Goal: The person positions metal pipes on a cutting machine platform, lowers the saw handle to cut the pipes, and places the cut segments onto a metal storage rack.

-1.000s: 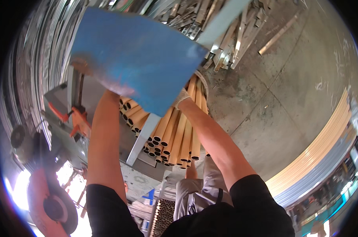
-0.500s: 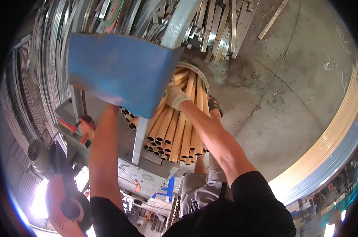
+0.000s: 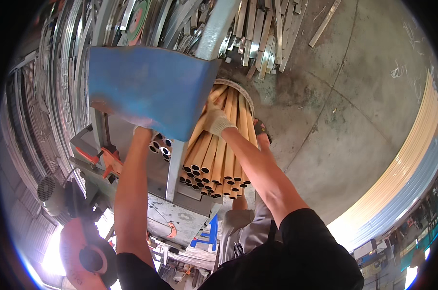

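Note:
My left forearm reaches up under a blue sheet-metal panel; only the wrist and glove edge of my left hand show, and its fingers are hidden. Beside that wrist, several tube ends peek out below the panel. My right hand, in a pale knit glove, is closed on a tan tube at the left side of a bundle. The bundle of tan tubes stands in a round container, open ends toward me.
Left of my left arm are a red-handled clamp and a motor. A grey metal post stands between my arms. Metal bars lie at the back, with long stacked lengths along the right.
My left wrist has come slightly lower and more of its glove shows. The tube ends beside it are more exposed and brighter. My right hand stays at the bundle; the view has shifted a little.

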Tool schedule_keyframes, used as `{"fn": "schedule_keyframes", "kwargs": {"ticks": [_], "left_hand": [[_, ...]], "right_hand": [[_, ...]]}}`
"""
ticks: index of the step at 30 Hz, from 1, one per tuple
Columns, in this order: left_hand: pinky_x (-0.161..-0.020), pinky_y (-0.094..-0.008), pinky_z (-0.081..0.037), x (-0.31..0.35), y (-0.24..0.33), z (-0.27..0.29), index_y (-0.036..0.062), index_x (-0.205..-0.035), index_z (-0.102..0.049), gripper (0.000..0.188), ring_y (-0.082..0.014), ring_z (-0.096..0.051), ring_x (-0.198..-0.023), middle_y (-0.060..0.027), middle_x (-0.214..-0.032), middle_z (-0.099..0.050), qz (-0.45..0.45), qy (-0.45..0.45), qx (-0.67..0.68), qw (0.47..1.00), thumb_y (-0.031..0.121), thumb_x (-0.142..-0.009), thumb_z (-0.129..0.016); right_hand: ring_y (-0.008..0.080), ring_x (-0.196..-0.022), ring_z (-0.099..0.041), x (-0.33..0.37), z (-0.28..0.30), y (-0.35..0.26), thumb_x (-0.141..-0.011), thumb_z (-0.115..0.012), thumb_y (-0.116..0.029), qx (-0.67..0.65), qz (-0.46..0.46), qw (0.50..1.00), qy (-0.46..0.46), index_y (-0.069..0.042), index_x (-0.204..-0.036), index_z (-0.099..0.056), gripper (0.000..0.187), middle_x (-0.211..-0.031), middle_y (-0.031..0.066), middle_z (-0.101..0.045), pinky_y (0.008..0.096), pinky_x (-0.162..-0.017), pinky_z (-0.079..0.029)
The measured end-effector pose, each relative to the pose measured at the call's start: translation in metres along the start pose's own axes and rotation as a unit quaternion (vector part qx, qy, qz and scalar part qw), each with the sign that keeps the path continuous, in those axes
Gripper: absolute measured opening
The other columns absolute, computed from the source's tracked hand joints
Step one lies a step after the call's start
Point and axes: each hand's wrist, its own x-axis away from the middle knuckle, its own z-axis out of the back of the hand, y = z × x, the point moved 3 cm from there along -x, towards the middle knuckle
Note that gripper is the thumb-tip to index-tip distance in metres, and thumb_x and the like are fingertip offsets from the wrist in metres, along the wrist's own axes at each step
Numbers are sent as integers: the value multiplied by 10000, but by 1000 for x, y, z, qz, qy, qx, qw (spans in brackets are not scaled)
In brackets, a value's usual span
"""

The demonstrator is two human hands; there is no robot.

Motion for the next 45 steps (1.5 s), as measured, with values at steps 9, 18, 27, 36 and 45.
{"fn": "schedule_keyframes", "kwargs": {"ticks": [9, 18, 27, 36, 45], "left_hand": [[-1049, -373, -427, -18, 64, -32, 64, -1369, -522, 549, -303, -559, -1223, -146, -1366, -565, -91, 18, 11, 996, 430, -963, -472], [-1048, -368, -437, 14, 50, 20, 92, -1353, -532, 599, -311, -578, -1209, -131, -1273, -628, -99, -208, 139, 963, 489, -908, -474], [-1026, -390, -446, 12, 42, -33, 120, -1431, -415, 662, -288, -507, -1296, -122, -1499, -412, -331, 12, 243, 912, 259, -843, -684], [-955, -430, -486, 28, 35, -79, 48, -1148, -680, 455, -386, -642, -1082, -209, -1064, -702, -99, 194, 348, 912, 408, -893, -570], [-787, -461, -534, 187, 31, -21, 85, -1050, -695, 288, -378, -668, -888, -175, -940, -701, 4, 397, 430, 811, 250, -888, -524]], "right_hand": [[460, -1388, -356, -38, -44, 71, -835, -594, -62, 112, -50, 992, -9, -115, -1559, 56, 974, -1545, 371, -78, 397, -1080, -424], [327, -1295, -528, 151, 158, 5, -809, -677, -218, -53, -91, 994, 30, -74, -1541, -278, 847, -1500, 228, -420, 401, -996, -499], [227, -1037, -666, 206, 84, -9, -888, -717, -359, -678, -329, 651, 90, 34, -1406, -436, 708, -1233, 145, -623, 312, -880, -567], [204, -1010, -666, 220, 73, 1, -838, -765, -372, -629, -311, 707, 85, 29, -1337, -532, 682, -1185, 100, -653, 320, -838, -564], [230, -1029, -598, 240, 92, 18, -908, -633, -506, -322, -186, 911, 178, 83, -1288, -512, 712, -1183, 139, -618, 348, -900, -469]]}}
